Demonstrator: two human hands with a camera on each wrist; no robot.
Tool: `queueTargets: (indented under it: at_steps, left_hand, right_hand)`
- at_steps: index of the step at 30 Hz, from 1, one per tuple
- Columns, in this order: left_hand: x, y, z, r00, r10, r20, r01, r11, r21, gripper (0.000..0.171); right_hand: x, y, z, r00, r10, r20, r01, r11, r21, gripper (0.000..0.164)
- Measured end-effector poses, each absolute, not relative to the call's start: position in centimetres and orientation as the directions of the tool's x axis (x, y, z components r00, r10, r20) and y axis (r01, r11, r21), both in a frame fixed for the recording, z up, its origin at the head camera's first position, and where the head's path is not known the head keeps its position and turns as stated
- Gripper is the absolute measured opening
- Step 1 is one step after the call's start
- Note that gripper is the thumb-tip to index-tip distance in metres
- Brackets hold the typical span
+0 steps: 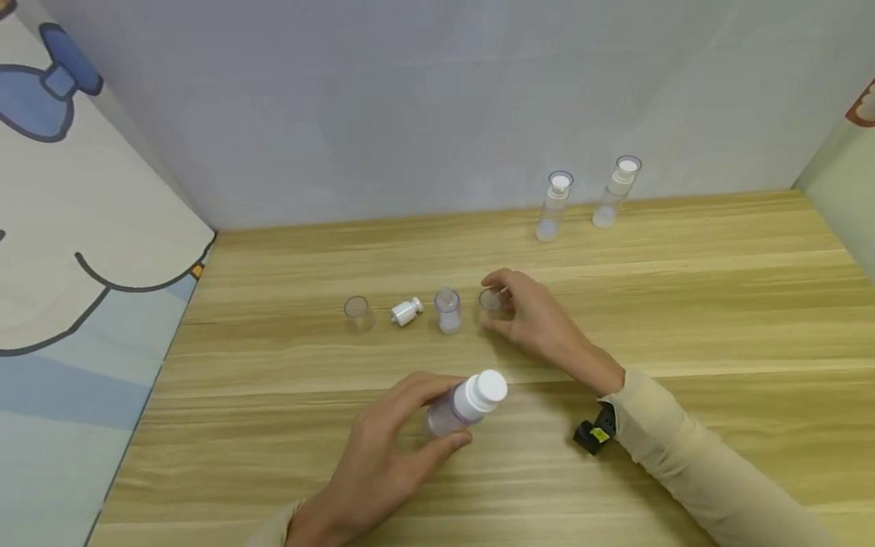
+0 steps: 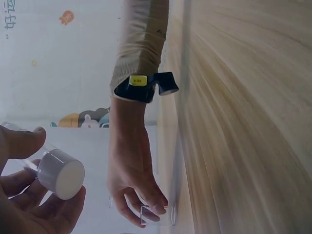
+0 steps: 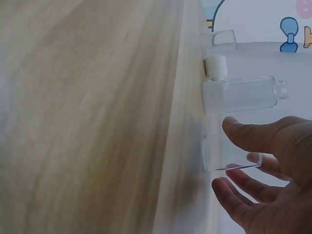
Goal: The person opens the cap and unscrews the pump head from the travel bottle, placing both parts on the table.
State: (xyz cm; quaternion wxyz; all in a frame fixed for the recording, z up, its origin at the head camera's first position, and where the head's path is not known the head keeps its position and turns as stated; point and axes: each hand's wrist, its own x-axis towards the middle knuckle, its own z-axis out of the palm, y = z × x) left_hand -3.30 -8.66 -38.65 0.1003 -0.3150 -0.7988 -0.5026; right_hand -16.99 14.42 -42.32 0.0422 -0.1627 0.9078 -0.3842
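Observation:
My left hand (image 1: pixel 383 448) grips a clear bottle (image 1: pixel 443 414) with a white pump top (image 1: pixel 487 389), tilted above the table, thumb on the near side. In the left wrist view the pump top's round white end (image 2: pixel 69 180) faces the camera. My right hand (image 1: pixel 529 311) is around a clear cap (image 1: pixel 490 301) standing on the table, thumb and fingers spread to either side. The right wrist view shows a gap between the thumb (image 3: pixel 248 136) and the fingertips. Just left of that cap stands a clear bottle without a pump (image 1: pixel 447 315), its threaded neck bare.
A white pump head (image 1: pixel 406 311) lies on its side left of the open bottle, and another clear cap (image 1: pixel 358 313) stands farther left. Two capped pump bottles (image 1: pixel 549 213) (image 1: pixel 611 199) stand at the table's back edge, against a pale cloth wall (image 1: pixel 383 144).

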Motion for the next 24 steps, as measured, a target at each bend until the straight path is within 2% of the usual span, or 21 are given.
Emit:
queueTargets:
  at_steps: [3, 11, 13, 18, 24]
  left_hand:
    - [-3.7, -8.6, -38.6, -0.786, 0.398, 0.473, 0.601, 0.314, 0.735, 0.049]
    - [-5.0, -8.4, -38.7, -0.794, 0.389, 0.468, 0.592, 0.318, 0.741, 0.048]
    - [-5.3, -8.3, -38.6, -0.809, 0.390, 0.440, 0.567, 0.319, 0.759, 0.047]
    - [-6.1, -8.0, -38.5, -0.856, 0.378, 0.351, 0.479, 0.326, 0.815, 0.048]
    - [-6.8, -7.3, -38.5, -0.870, 0.374, 0.321, 0.450, 0.337, 0.827, 0.047]
  right_hand:
    - [-16.5, 14.8, -41.7, -0.951, -0.303, 0.051, -0.252, 0.671, -0.697, 0.060]
    - [-13.8, 15.8, -39.5, -0.961, -0.227, 0.159, -0.268, 0.621, -0.737, 0.060]
    - [-12.8, 15.9, -38.8, -0.957, -0.203, 0.207, -0.288, 0.584, -0.759, 0.056]
    - [-10.3, 16.2, -37.4, -0.940, -0.180, 0.291, -0.342, 0.468, -0.815, 0.032]
    - [-7.5, 16.3, -36.6, -0.916, -0.213, 0.339, -0.396, 0.352, -0.848, 0.029]
